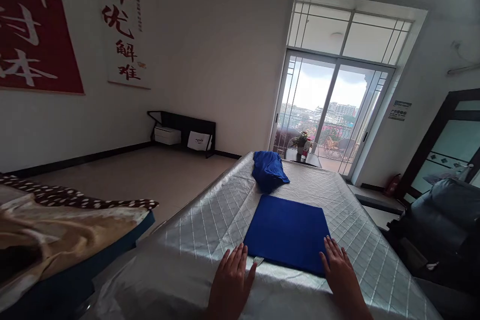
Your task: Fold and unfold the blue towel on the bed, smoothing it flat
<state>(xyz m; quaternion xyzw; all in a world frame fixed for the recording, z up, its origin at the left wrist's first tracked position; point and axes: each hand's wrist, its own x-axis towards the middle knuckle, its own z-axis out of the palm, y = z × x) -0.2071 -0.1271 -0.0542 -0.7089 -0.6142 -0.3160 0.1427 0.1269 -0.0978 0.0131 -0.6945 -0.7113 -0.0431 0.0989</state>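
A flat blue cloth rectangle [288,232] with straight edges lies on the silver quilted table cover [210,225]. A small pale label [258,260] sticks out from its near edge. My left hand [232,275] rests at its near left corner, fingers stretched forward and thumb apart. At the near right corner lies my right hand [339,267], palm down with fingers extended along the cloth's edge. Neither hand is wrapped around anything. Beyond the rectangle, a crumpled blue cloth [269,171] sits in a loose heap toward the table's far left edge.
Left of the table stands another surface draped with tan and brown dotted fabric [86,220]. A dark padded chair [446,220] is at the right. Past the far end are a small table with a potted plant [301,141] and a sliding glass door [326,105].
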